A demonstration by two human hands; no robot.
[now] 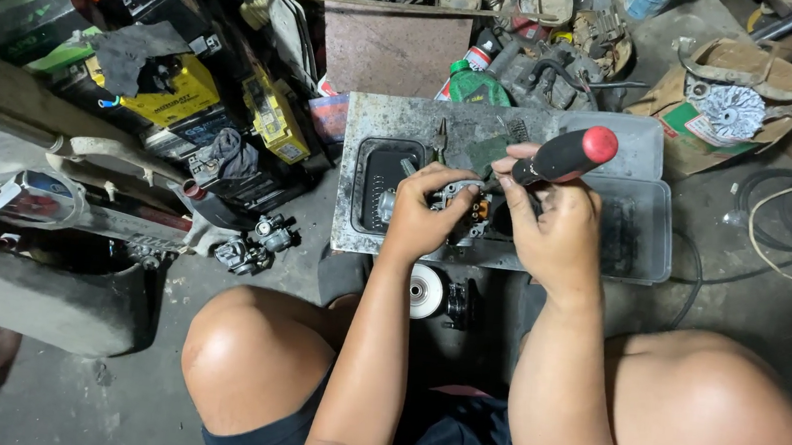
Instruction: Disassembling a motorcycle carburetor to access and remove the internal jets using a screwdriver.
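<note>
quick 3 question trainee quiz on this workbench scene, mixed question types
1. True or false: the right hand grips a black-handled, red-capped screwdriver.
2. The left hand steadies: A) small metal carburettor-like part B) green plastic bottle C) yellow box?
3. Fill in: both hands work over a grey metal ____.

Key: 1 true; 2 A; 3 tray

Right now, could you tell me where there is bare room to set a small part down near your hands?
The grey tray is bare on its right half, beside the right hand with the screwdriver. Bare floor lies bottom left, below the grey cover. Crowded: the yellow batteries at left, the engine parts behind, and the carburetor under the left hand.
</note>
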